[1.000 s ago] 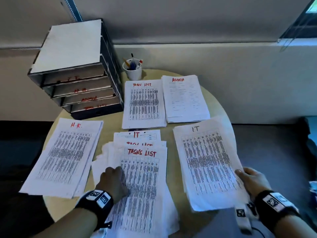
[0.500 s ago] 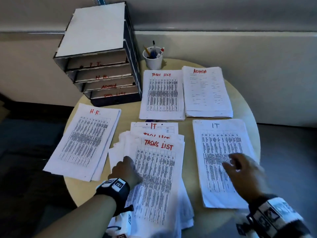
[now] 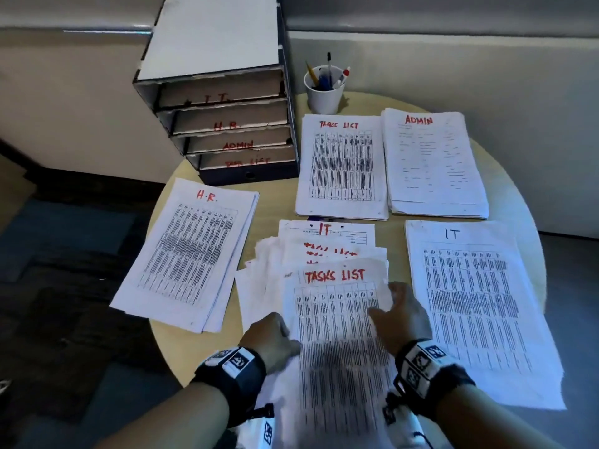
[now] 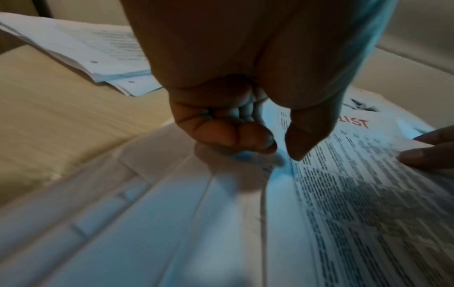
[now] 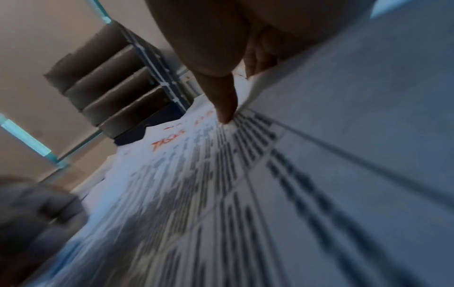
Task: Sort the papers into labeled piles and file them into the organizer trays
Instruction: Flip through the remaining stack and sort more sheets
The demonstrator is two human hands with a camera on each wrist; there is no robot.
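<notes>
A loose unsorted stack lies at the table's near middle, and its top sheet [image 3: 337,322] is headed TASKS LIST in red. My right hand [image 3: 392,299] pinches that sheet's right edge, thumb [image 5: 226,108] on top and fingers under it. My left hand [image 3: 285,335] rests with curled fingers [image 4: 236,134] on the stack's left side, its thumb at the top sheet's left edge. Sorted piles lie around: H.R. [image 3: 191,254] left, TASKS LIST [image 3: 342,166] and ADMIN [image 3: 434,163] at the back, IT [image 3: 470,303] right. The organizer [image 3: 227,118] stands back left.
The organizer's four trays are marked I.T., H.R., ADMIN and TASK LIST from top down. A white cup of pens [image 3: 324,92] stands beside it. The round table [image 3: 269,202] ends close behind the piles at a wall, and dark floor lies to the left.
My right hand left the IT pile, moved left and took the right edge of the middle stack's top sheet. The left hand stayed on the stack.
</notes>
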